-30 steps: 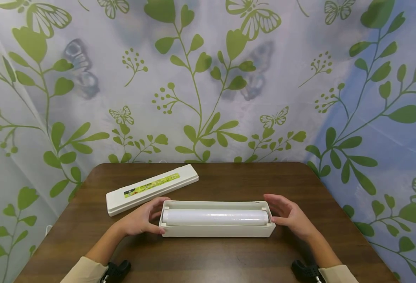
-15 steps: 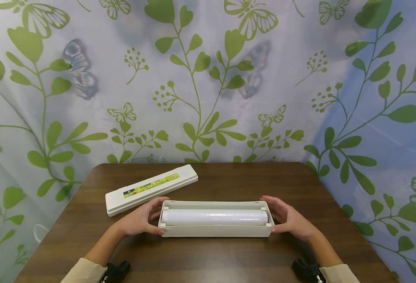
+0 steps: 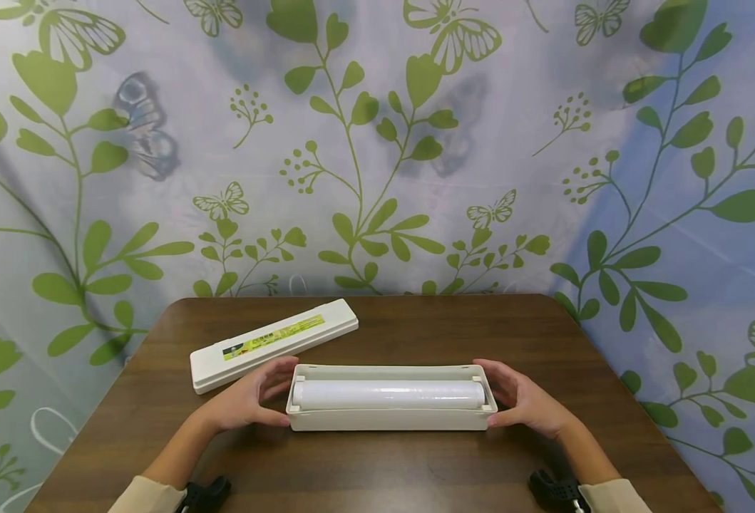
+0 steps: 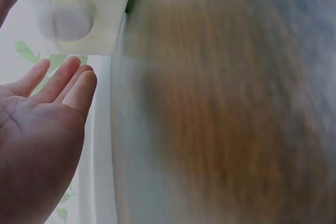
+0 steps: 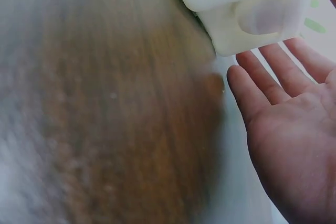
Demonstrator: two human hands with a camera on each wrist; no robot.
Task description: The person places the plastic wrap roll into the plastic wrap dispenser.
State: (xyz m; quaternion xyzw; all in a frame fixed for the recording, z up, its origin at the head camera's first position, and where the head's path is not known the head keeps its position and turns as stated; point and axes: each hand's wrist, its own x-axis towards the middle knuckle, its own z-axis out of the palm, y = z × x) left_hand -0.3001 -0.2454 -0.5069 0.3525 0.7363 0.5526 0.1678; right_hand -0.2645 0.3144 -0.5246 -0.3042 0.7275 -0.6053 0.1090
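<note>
A long white cling film dispenser [image 3: 388, 420] lies lengthwise on the table with its top off. Inside it is a wrapped roll of cling film [image 3: 390, 394]. My left hand [image 3: 255, 399] is at the left end, thumb by the front corner and fingers by the back corner; the left wrist view shows the fingers [image 4: 79, 90] loosely extended, their tips just off the box. At the other end my right hand [image 3: 525, 402] holds the dispenser, thumb against the front corner, fingers [image 5: 273, 72] reaching behind the end wall. Behind, to the left, rests the white lid [image 3: 274, 345] with its yellow-green label.
The brown wooden table [image 3: 390, 470] has rounded back corners. A curtain [image 3: 377, 157] with green leaves and butterflies hangs behind it and along the sides. A white cord [image 3: 53, 427] shows past the left table edge.
My right hand's fingers have closed in on the right end, the thumb coming to the front corner. My left hand has eased slightly left, loosening at its end. The dispenser and lid look unmoved.
</note>
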